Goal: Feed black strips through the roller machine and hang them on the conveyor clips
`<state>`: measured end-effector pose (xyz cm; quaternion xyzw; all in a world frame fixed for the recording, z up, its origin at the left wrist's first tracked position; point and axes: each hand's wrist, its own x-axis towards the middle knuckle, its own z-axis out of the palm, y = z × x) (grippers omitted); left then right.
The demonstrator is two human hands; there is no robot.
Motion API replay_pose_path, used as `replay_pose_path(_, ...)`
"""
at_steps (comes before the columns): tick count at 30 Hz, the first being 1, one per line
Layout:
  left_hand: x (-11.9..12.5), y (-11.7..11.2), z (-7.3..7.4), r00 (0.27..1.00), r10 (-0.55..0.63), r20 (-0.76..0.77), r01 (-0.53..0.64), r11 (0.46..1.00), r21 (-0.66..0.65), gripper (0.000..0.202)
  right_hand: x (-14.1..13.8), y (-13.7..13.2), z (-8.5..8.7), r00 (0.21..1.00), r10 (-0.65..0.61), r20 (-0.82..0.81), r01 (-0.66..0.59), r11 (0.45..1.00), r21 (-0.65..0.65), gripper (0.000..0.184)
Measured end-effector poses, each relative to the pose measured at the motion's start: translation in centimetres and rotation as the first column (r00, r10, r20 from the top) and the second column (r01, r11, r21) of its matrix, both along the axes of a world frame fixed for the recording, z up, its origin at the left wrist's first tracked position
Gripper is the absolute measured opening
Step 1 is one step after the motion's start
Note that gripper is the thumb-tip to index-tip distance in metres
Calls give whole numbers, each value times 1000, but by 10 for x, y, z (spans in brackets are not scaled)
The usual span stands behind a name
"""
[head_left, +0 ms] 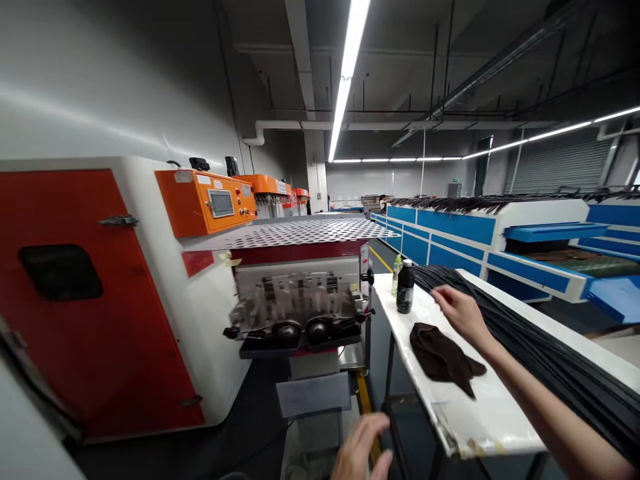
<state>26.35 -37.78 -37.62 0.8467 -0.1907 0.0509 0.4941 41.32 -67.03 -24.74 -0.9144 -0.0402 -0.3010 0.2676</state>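
My left hand [361,448] is low in front of me, slightly blurred, with thumb and fingers apart and nothing in it. My right hand [463,313] reaches over the white table [500,417], its fingers bent and drawn together. Whatever its fingertips hold, if anything, is too small to make out. Long black strips [530,340] lie in a bundle along the table, just behind that hand. Below it rests a crumpled dark brown cloth [443,357]. Left of its fingertips stand a dark bottle [405,288] with a white cap and a green-tinted bottle [397,275].
A machine with rollers and black knobs [305,307] stands ahead, under a perforated sheet [310,231]. On the left are a red-doored cabinet [100,320] and an orange control box [215,203]. Long blue and white machines [450,230] run along the right.
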Motion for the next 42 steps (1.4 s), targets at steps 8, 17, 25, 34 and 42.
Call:
replay_pose_path(8, 241, -167, 27, 984, 161, -77, -174, 961, -213, 91, 199, -41, 52, 990, 73, -125, -117, 912, -394, 33)
replay_pose_path(17, 386, -239, 10, 909, 399, -119, -416, 862, -291, 84, 238, -47, 40, 975, 206, -79, -215, 813, -541, 27)
replay_pose_path(25, 376, -239, 21, 910, 409, -69, -413, 877, -245, 53, 245, -55, 49, 949, 241, -203, -313, 792, -524, 24)
replay_pose_path(34, 283, -194, 76, 996, -23, -85, 1, 968, -253, 57, 143, -91, 97, 785, 559, -268, -620, 703, -349, 29)
replay_pose_path(42, 229, -152, 101, 591, -737, -328, 623, 675, -394, 80, 48, -93, 134, 575, 700, -423, -818, 509, -269, 22)
